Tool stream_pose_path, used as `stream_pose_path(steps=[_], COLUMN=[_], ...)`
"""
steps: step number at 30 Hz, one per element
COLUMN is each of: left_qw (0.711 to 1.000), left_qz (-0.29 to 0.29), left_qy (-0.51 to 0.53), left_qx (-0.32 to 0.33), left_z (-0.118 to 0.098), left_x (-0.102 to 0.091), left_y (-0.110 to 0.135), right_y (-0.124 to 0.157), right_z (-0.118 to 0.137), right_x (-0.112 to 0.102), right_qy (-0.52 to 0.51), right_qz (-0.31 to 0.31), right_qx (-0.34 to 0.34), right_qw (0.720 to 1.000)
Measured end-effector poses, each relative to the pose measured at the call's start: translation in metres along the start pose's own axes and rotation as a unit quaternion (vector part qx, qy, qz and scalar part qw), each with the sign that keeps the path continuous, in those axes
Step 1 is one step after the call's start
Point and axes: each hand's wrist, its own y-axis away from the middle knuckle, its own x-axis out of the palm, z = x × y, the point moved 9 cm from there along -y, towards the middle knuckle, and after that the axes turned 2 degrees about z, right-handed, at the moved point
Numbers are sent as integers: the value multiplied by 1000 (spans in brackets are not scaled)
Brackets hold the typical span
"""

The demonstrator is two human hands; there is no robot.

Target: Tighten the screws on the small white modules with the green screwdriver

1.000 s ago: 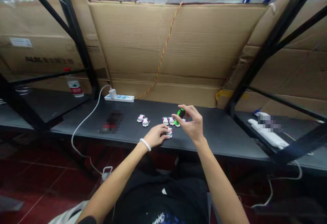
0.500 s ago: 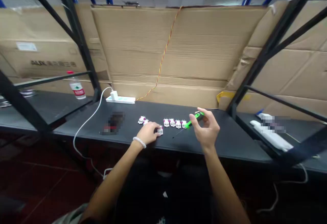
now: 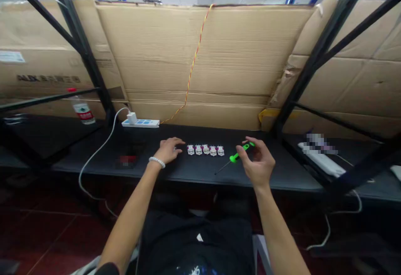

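The left hand [image 3: 167,150] had drawn back off the small white modules [image 3: 205,150] and now lay just left of them, palm down, its grip spread and touching none of them. A bead bracelet [image 3: 156,162] circled the wrist.

Five modules stood in a straight, evenly spaced row on the bench [image 3: 288,170], each marked with pink-red. Neither hand was on them, so they sat free. Any others that might have been under or behind the left hand could not be seen.

The right hand [image 3: 257,164] had also moved off to the right of the row. Its grip was loosely closed, with thumb and fingers seeming to pinch the green handle of a screwdriver [image 3: 239,153]. The thin shaft slanted down and left, its tip out in front of the row and touching no module.

Behind the bench lay a power strip [image 3: 140,123] with a white cable [image 3: 94,154] trailing off its plug. A bottle [image 3: 82,112] stood further left, and cardboard [image 3: 203,57] lined the back.
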Motion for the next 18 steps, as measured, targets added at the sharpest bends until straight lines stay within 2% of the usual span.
stream_pose_path(steps=[4, 12, 15, 18], left_qw=[999, 999, 996, 988], left_qz=[26, 39, 37, 33], left_qy=[-35, -16, 26, 69], left_qx=[-5, 31, 74, 133], left_z=[23, 27, 14, -19], left_x=[-7, 0, 1, 8], left_y=[14, 38, 51, 59], right_y=[-5, -6, -7, -7], right_z=[5, 5, 6, 7], right_x=[-8, -13, -16, -16], right_qy=[-4, -14, -24, -40], right_qz=[-16, -19, -19, -20], right_qx=[-9, -14, -16, -21], right_qw=[1000, 1000, 999, 999])
